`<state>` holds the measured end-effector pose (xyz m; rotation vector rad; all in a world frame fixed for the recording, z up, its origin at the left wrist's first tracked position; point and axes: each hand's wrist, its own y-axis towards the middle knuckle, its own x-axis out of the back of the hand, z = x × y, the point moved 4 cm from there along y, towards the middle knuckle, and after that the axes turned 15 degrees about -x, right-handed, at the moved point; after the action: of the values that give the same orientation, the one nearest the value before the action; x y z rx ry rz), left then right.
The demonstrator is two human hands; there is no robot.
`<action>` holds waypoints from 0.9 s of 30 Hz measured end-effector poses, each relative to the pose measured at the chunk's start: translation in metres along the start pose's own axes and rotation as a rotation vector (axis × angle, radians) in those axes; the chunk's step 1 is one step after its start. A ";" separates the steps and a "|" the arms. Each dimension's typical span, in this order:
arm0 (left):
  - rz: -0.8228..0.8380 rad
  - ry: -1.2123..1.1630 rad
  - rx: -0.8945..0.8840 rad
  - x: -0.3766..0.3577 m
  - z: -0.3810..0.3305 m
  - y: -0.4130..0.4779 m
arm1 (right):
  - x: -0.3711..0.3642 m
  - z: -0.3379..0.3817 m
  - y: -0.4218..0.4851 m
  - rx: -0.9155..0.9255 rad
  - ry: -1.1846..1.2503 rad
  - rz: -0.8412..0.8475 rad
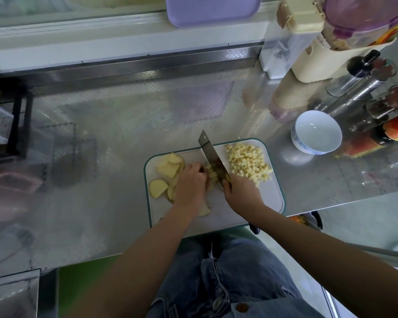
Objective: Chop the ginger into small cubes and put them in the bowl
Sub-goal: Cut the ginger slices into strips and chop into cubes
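Grips steel knife (pixel 210 154) in right hand (pixel 241 195); pins pale strips (pixel 212 175) under curled left hand (pixel 190 182). Shows cubes (pixel 248 161) right of fingers, flat slices (pixel 168 168) left.

No legible text on any item.

Soft daylight, glary steel counter (pixel 115 125), perhaps blurred edges.

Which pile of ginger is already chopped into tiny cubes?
The heap of cubes on the right side of the cutting board, right of the knife. The ginger slices by the left hand are flat and much bigger.
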<state>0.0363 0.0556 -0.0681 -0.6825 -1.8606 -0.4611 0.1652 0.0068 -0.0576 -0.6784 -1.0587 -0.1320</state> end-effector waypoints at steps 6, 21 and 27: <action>0.132 0.010 -0.161 0.002 0.009 -0.007 | 0.004 0.004 0.003 0.032 -0.034 0.015; 0.013 -0.067 0.010 0.001 -0.002 -0.006 | 0.030 0.004 0.002 0.058 0.046 0.065; -0.027 -0.058 0.006 0.001 -0.001 -0.013 | 0.026 0.008 -0.001 0.059 -0.025 0.091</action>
<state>0.0281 0.0451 -0.0664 -0.6736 -1.9275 -0.4569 0.1718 0.0155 -0.0330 -0.6752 -1.0495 -0.0132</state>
